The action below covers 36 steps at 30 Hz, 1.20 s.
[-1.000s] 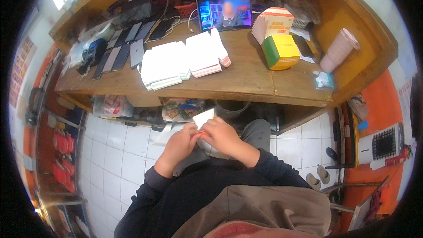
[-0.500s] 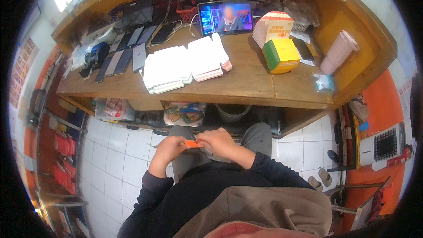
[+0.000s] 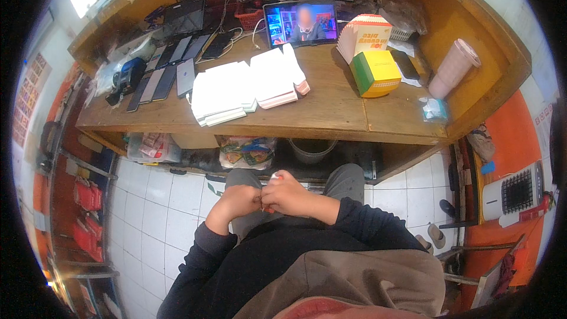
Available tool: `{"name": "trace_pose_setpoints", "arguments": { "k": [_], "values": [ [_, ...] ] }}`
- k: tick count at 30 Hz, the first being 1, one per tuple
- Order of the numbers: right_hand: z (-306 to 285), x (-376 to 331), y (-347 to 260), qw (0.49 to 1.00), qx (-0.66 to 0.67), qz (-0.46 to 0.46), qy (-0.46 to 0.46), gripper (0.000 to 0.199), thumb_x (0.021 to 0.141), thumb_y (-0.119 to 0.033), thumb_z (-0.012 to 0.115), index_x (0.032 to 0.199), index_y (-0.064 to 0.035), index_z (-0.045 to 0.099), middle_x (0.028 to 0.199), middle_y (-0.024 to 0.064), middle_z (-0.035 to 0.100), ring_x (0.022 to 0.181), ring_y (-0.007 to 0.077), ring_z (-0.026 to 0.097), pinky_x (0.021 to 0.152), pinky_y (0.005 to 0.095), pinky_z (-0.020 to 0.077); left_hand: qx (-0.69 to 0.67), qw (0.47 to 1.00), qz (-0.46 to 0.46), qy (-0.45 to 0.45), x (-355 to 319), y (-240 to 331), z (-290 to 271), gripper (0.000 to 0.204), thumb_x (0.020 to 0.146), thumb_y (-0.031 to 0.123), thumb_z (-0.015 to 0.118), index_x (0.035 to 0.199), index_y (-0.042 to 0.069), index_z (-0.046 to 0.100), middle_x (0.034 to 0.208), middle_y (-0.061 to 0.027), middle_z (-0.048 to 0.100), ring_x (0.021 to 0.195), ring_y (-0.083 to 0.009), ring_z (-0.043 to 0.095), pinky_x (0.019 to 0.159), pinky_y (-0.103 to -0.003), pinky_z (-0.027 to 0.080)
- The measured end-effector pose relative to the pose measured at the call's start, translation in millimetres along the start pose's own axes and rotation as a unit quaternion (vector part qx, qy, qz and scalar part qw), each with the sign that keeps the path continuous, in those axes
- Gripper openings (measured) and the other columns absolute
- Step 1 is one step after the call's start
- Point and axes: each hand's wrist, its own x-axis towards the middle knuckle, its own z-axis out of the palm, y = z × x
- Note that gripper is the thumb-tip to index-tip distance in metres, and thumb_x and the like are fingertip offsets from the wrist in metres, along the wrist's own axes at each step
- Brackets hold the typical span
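Note:
Over my lap, my left hand [image 3: 242, 202] and my right hand [image 3: 286, 195] are closed and pressed together. Between them a small orange piece [image 3: 268, 208] pokes out below the fingers; most of it is covered, so its kind does not show. A whitish bit with a reddish edge [image 3: 276, 177] sticks up past my right hand's fingers; whether it belongs to the orange piece I cannot tell. Beyond my knees, on the wooden desk [image 3: 331, 111], stacks of white folded card pieces [image 3: 224, 91] lie near the front edge.
A green-and-yellow box [image 3: 377, 74] stands before a nested stack of printed cartons [image 3: 369, 35]. Several phones [image 3: 159, 82] lie at left, a lit tablet [image 3: 300, 25] leans behind, and a pink tumbler [image 3: 453, 70] stands right. A bucket [image 3: 312, 150] sits below.
The flat orange piece stretched between both hands is now mostly covered. My left hand has come in against the right, and a whitish bit now shows above the right fingers.

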Motion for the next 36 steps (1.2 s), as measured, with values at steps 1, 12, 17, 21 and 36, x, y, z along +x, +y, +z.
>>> {"name": "trace_pose_setpoints", "arguments": {
  "k": [1, 12, 17, 21, 36],
  "values": [
    [1.6, -1.1, -0.7, 1.000, -0.014, 0.021, 0.010, 0.010, 0.069, -0.016, 0.068, 0.078, -0.0180, 0.063, 0.084, -0.0022, 0.056, 0.085, 0.0180, 0.056, 0.085, 0.0427, 0.0365, -0.016, 1.000, 0.002, 0.008, 1.3, -3.4, 2.7, 0.020, 0.075, 0.030, 0.067, 0.086, 0.013, 0.067, 0.078, -0.0131, 0.066, 0.076, -0.0358, 0.064, 0.063, -0.045, 0.050],
    [-8.2, 15.2, 13.1, 0.973, 0.101, 0.208, -0.015, 0.009, 0.076, -0.016, 0.061, 0.084, -0.0109, 0.063, 0.094, 0.0107, 0.057, 0.089, 0.0329, 0.060, 0.076, 0.0443, 0.0487, 0.111, 0.985, -0.002, 0.132, -8.4, 7.0, 23.5, 0.008, 0.074, 0.022, 0.067, 0.081, 0.017, 0.065, 0.075, -0.0054, 0.065, 0.076, -0.0271, 0.064, 0.081, -0.046, 0.048],
    [-19.2, 42.9, 52.0, 0.895, -0.091, 0.404, -0.167, 0.024, 0.077, -0.014, 0.061, 0.097, -0.0018, 0.063, 0.098, 0.0180, 0.067, 0.090, 0.0329, 0.066, 0.078, 0.0447, 0.0515, 0.239, 0.955, 0.061, 0.164, -23.9, 4.9, 37.7, 0.011, 0.078, 0.012, 0.057, 0.081, 0.021, 0.064, 0.077, 0.0016, 0.060, 0.084, -0.0173, 0.061, 0.105, -0.054, 0.032],
    [-25.6, 41.5, 59.9, 0.906, -0.080, 0.366, -0.199, 0.024, 0.076, -0.011, 0.061, 0.097, -0.0033, 0.067, 0.097, 0.0164, 0.069, 0.094, 0.0325, 0.065, 0.081, 0.0436, 0.0509, 0.179, 0.964, 0.016, 0.195, -30.7, 1.7, 51.4, 0.012, 0.078, 0.011, 0.058, 0.084, 0.020, 0.063, 0.081, 0.0018, 0.059, 0.087, -0.0187, 0.060, 0.105, -0.055, 0.030],
    [-32.0, 35.4, -8.2, 0.987, 0.036, 0.075, 0.136, 0.009, 0.076, -0.009, 0.064, 0.085, -0.0060, 0.064, 0.084, 0.0085, 0.061, 0.083, 0.0290, 0.059, 0.073, 0.0386, 0.0495, -0.775, 0.562, -0.119, 0.263, 15.8, -4.9, 51.3, 0.030, 0.097, 0.033, 0.054, 0.108, 0.006, 0.059, 0.096, -0.0026, 0.065, 0.086, -0.0116, 0.060, 0.082, -0.030, 0.048]
  ]
}}
